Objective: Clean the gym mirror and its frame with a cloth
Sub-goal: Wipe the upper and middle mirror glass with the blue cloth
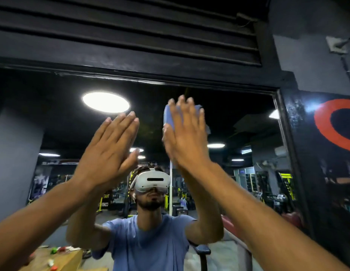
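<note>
High on the glass, the left hand [107, 151] is lying flat with fingers straight and together, holding nothing, apparently bracing against the mirror [58, 122]. Moving right, the right hand [186, 137] is pressing a blue cloth [171, 118] against the glass with straight, spread fingers; the cloth is peeking out past the fingertips and both sides of the hand. Judging from here, good work is meaning a flat palm, even pressure and overlapping passes, so no streaks are staying under those reflected ceiling lights. Above, the black frame [170, 80] is running near the fingertips, leaving little room upward. Further right, the frame's upright is standing well apart, so there is open glass for sweeping that way.
</note>
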The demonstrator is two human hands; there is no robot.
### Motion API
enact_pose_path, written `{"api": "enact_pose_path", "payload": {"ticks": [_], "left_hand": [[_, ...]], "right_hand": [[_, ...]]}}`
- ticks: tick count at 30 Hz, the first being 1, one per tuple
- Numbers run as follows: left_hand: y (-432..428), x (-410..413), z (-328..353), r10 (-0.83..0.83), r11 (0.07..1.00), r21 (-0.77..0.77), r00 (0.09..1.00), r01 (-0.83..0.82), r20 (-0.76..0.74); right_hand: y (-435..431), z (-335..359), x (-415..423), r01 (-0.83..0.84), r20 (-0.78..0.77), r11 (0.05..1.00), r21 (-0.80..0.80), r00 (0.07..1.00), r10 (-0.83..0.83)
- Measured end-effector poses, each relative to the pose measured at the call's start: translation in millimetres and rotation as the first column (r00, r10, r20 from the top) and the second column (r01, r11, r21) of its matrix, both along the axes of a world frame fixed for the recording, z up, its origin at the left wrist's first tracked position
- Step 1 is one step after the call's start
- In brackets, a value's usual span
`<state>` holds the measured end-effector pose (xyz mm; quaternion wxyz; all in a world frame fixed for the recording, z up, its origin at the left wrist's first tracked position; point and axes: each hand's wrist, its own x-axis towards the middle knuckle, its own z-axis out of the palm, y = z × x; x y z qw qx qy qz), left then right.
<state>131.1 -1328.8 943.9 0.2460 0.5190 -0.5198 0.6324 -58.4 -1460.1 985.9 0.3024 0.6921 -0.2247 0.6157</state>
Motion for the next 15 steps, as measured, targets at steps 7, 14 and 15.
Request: {"api": "enact_pose_path", "payload": {"ticks": [7, 14, 15], "left_hand": [[31.2, 43.2, 5.2, 0.064, 0.997, 0.037, 0.993, -0.068, 0.099], [31.9, 44.5, 6.1, -0.046, 0.999, -0.024, 0.999, 0.047, 0.014], [33.7, 46.3, 8.9, -0.063, 0.997, -0.033, 0.998, 0.063, 0.002]], "right_hand": [[0.2, -105.1, -12.4, 0.017, -0.345, 0.978, -0.206, 0.934, -0.089], [44.5, 30.0, 53.7, -0.007, 0.137, 0.995, 0.101, 0.991, -0.007], [58.0, 19.8, 69.8, -0.003, 0.045, 1.0, 0.031, 0.999, 0.002]]}}
